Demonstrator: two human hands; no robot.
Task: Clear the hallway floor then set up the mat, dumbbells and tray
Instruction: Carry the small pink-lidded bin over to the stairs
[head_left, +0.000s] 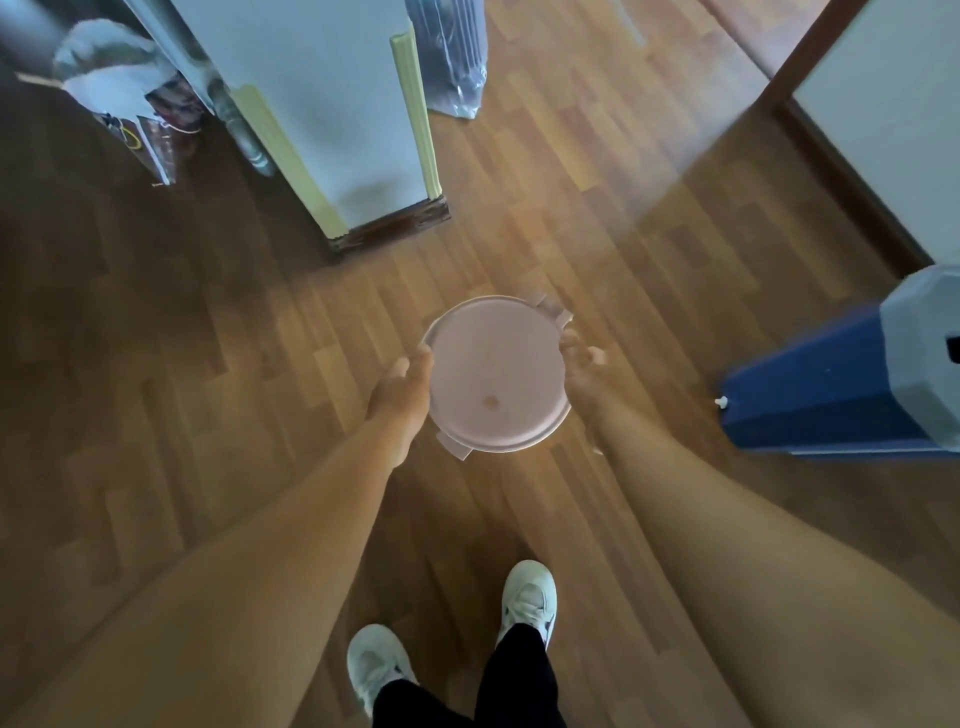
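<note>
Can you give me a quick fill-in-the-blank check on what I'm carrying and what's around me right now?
1. The round pink container is held by ____ hands, the left hand and right hand on opposite sides.
2. Its lid is ____.
3. The blue object lies on the person's ____ side.
4. The floor is made of ____.

Missing words: both; on; right; wood

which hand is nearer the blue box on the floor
Right. The right hand grips the side of the pink container that faces the blue box. The left hand holds the container's far side, farther from the box.
</note>
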